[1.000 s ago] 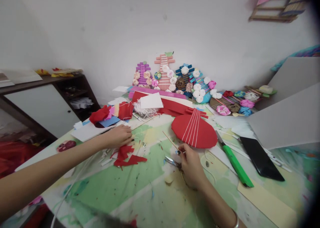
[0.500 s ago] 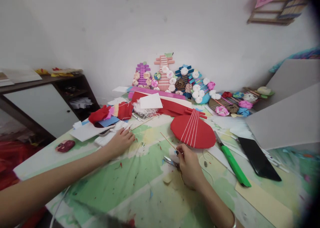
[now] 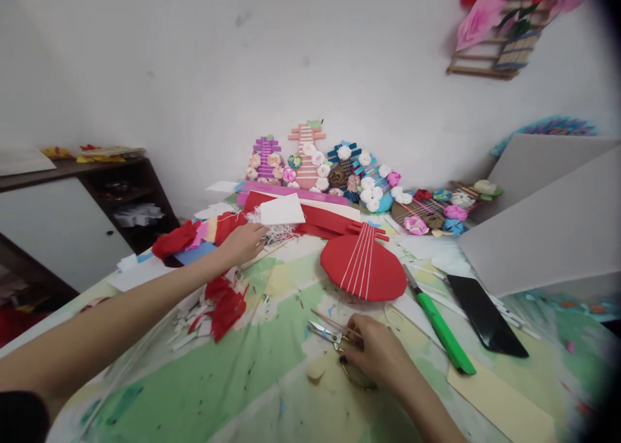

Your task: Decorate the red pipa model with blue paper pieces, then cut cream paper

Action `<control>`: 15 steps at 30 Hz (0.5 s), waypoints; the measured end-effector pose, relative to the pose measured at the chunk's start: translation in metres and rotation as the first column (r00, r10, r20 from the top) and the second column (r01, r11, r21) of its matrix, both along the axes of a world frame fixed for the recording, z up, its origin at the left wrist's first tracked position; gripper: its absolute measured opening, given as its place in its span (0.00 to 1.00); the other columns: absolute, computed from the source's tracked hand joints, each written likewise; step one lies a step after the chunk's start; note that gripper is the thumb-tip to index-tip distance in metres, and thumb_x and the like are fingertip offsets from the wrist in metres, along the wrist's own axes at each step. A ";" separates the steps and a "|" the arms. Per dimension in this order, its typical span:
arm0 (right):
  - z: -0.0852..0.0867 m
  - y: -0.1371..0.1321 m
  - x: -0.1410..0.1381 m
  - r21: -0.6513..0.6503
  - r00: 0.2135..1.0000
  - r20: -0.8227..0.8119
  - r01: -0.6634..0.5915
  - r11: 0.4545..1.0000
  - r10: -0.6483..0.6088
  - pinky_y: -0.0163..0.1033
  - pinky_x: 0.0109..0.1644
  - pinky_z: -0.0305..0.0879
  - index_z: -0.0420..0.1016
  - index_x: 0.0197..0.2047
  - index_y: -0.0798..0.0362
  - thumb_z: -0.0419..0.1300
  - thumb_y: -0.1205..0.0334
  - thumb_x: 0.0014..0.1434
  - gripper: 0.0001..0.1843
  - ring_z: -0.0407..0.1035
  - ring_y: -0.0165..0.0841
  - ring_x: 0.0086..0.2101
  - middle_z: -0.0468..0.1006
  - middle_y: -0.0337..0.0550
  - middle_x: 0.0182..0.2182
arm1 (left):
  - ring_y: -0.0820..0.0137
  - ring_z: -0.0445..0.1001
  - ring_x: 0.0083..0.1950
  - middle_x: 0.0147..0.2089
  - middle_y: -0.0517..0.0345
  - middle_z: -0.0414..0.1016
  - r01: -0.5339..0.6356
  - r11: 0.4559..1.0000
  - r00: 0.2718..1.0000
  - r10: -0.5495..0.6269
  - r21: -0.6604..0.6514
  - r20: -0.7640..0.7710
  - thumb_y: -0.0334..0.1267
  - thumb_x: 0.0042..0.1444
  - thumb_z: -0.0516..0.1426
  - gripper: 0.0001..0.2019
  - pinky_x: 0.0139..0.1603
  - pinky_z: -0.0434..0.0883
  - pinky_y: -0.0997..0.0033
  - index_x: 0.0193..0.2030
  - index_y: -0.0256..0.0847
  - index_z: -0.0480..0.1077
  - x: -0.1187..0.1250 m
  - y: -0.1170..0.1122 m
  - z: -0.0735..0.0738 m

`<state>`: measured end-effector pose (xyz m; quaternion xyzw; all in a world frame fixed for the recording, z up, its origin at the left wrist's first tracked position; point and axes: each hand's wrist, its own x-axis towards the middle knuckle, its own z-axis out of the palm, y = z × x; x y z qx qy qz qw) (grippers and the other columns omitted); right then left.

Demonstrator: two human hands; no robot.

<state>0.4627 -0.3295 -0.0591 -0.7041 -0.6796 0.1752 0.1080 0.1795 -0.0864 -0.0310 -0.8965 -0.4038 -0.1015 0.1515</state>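
Observation:
My left hand (image 3: 244, 240) reaches far across the table, fingers bent together at the edge of a white thread tangle (image 3: 279, 231) beside a white card (image 3: 282, 210). What the fingers pinch is hidden. My right hand (image 3: 381, 356) rests low on the table, pinching the end of a thin wooden stick (image 3: 334, 323). It lies over the handles of small scissors (image 3: 324, 331). A red round foam piece with white strings (image 3: 363, 266) lies just beyond the right hand. Red paper scraps (image 3: 224, 302) sit under my left forearm.
A green utility knife (image 3: 442, 332) and a black phone (image 3: 482, 312) lie to the right. Grey boards (image 3: 548, 229) lean at far right. Finished flower-decorated crafts (image 3: 334, 168) line the wall. Red foam strips (image 3: 320, 220) and coloured sheets lie at the back left. A dark cabinet (image 3: 72, 216) stands left.
My left hand moved from the red scraps forward to the thread tangle. My right hand drew back toward me and lowered the stick onto the scissors. The view shifted slightly upward.

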 end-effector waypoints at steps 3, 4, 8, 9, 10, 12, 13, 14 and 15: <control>0.001 -0.001 0.001 -0.015 0.999 -0.029 0.018 1.000 -0.018 0.35 0.32 0.49 0.69 0.33 0.54 0.58 0.68 0.50 0.05 0.68 0.36 0.33 0.76 0.45 0.32 | 0.50 0.63 0.60 0.61 0.33 0.63 -0.030 0.999 1.000 0.030 0.045 -0.008 0.33 0.57 0.51 0.23 0.57 0.63 0.52 0.60 0.29 0.61 0.023 0.038 -0.001; 0.002 -0.002 0.002 -0.021 0.999 -0.049 0.017 1.000 -0.018 0.35 0.32 0.50 0.70 0.33 0.54 0.58 0.68 0.49 0.05 0.68 0.36 0.32 0.76 0.45 0.32 | 0.48 0.62 0.61 0.62 0.31 0.61 -0.041 0.997 0.999 0.042 0.059 -0.010 0.34 0.56 0.52 0.25 0.57 0.62 0.50 0.61 0.27 0.59 0.031 0.049 -0.003; 0.008 -0.005 0.005 -0.053 0.992 -0.123 0.004 0.999 -0.010 0.34 0.33 0.54 0.71 0.34 0.53 0.58 0.70 0.44 0.11 0.69 0.35 0.34 0.77 0.44 0.34 | 0.43 0.59 0.63 0.64 0.30 0.58 -0.060 0.993 0.997 0.064 0.100 -0.037 0.35 0.55 0.54 0.27 0.54 0.63 0.46 0.62 0.31 0.58 0.057 0.079 -0.015; 0.009 -0.005 0.006 -0.074 0.992 -0.124 0.010 0.997 -0.019 0.34 0.34 0.55 0.71 0.35 0.52 0.58 0.71 0.44 0.12 0.70 0.36 0.34 0.77 0.43 0.35 | 0.45 0.61 0.61 0.63 0.31 0.60 -0.056 0.993 0.997 0.061 0.107 -0.049 0.33 0.55 0.54 0.25 0.53 0.64 0.48 0.61 0.33 0.60 0.063 0.084 -0.018; 0.009 -0.004 0.007 -0.101 0.992 -0.120 0.019 0.995 -0.031 0.34 0.34 0.56 0.71 0.35 0.52 0.58 0.71 0.43 0.13 0.70 0.36 0.35 0.77 0.44 0.35 | 0.47 0.65 0.59 0.60 0.33 0.64 -0.053 0.992 0.996 0.060 0.114 -0.060 0.32 0.56 0.53 0.23 0.50 0.66 0.50 0.59 0.35 0.62 0.067 0.087 -0.020; 0.008 -0.002 0.010 -0.166 0.993 -0.104 0.031 0.986 -0.049 0.34 0.36 0.58 0.72 0.36 0.52 0.60 0.70 0.42 0.14 0.71 0.37 0.37 0.78 0.45 0.38 | 0.53 0.72 0.50 0.51 0.35 0.70 -0.058 0.990 0.995 0.069 0.131 -0.077 0.28 0.58 0.50 0.18 0.44 0.69 0.56 0.55 0.34 0.65 0.072 0.092 -0.022; 0.006 0.000 0.011 -0.192 0.994 -0.095 0.029 0.981 -0.048 0.34 0.37 0.59 0.72 0.38 0.52 0.61 0.69 0.42 0.15 0.72 0.38 0.38 0.78 0.46 0.39 | 0.55 0.74 0.46 0.47 0.36 0.72 -0.067 0.987 0.994 0.080 0.144 -0.081 0.26 0.58 0.48 0.17 0.40 0.70 0.58 0.54 0.33 0.66 0.072 0.093 -0.021; 0.004 0.002 0.014 -0.211 0.996 -0.084 0.023 0.977 -0.042 0.34 0.38 0.60 0.73 0.39 0.51 0.62 0.67 0.43 0.15 0.73 0.39 0.39 0.78 0.46 0.41 | 0.56 0.75 0.42 0.43 0.36 0.73 -0.080 0.984 0.992 0.094 0.160 -0.081 0.25 0.58 0.47 0.17 0.38 0.71 0.59 0.53 0.31 0.66 0.071 0.093 -0.018; 0.001 0.003 0.015 -0.225 0.997 -0.069 0.012 0.974 -0.028 0.35 0.38 0.61 0.73 0.40 0.51 0.61 0.66 0.46 0.15 0.73 0.39 0.40 0.79 0.47 0.42 | 0.56 0.75 0.41 0.42 0.35 0.73 -0.093 0.979 0.991 0.109 0.180 -0.078 0.24 0.58 0.46 0.18 0.36 0.71 0.60 0.53 0.29 0.66 0.067 0.092 -0.015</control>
